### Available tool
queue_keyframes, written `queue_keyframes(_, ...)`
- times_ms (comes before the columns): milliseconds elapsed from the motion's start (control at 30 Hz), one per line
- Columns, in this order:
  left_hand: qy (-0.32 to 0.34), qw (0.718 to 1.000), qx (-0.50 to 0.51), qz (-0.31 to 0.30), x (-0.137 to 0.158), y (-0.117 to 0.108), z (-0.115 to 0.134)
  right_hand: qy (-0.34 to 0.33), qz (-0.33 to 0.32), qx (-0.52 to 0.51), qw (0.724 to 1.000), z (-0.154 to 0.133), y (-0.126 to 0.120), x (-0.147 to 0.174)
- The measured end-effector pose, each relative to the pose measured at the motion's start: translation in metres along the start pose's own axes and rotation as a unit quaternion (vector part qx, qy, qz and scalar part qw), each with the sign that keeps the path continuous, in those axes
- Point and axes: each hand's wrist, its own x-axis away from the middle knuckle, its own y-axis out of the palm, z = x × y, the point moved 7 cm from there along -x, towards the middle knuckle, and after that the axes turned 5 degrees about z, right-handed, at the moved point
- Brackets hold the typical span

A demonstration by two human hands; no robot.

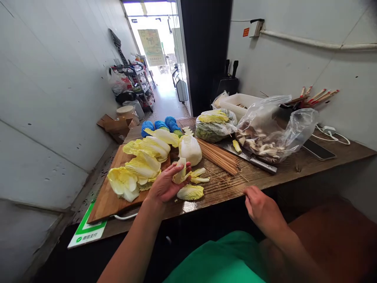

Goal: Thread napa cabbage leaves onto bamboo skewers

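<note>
Near the middle of the frame, the left hand (167, 184) grips a leaf (180, 174) between thumb and fingers. Well apart from it, lower right of centre, the right hand (260, 206) pinches a skewer (225, 181) slanting up leftward. I see more leaves (144, 165) on the board (107, 206) at centre left; a bundle (219, 156) of skewers lies on the bench (218, 194).

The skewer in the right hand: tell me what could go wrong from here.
The skewer points toward the left hand, so it might prick the fingers or split the cabbage piece held there if the right hand pushes carelessly. The loose leaf near the table's front edge could get knocked off. The knife lies beside the skewer bundle, so reaching there may risk a cut.
</note>
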Motion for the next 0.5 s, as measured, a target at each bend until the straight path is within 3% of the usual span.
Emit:
queue_keyframes(167,-0.024,1.000,0.015,-0.003,0.012,-0.003,-0.006,0.026,0.046,-0.017,0.998,0.013,-0.001,-0.007)
queue_keyframes(267,0.004,1.000,0.017,0.008,0.017,-0.009,-0.006,0.018,0.109,-0.113,0.987,0.010,-0.011,-0.004)
queue_keyframes(400,0.023,0.999,0.032,0.022,0.022,-0.016,-0.011,-0.088,0.090,-0.271,0.954,-0.026,-0.020,0.006)
queue_keyframes(500,0.026,0.998,0.045,0.026,0.026,-0.018,-0.012,-0.170,0.076,-0.294,0.938,-0.056,-0.019,0.014)
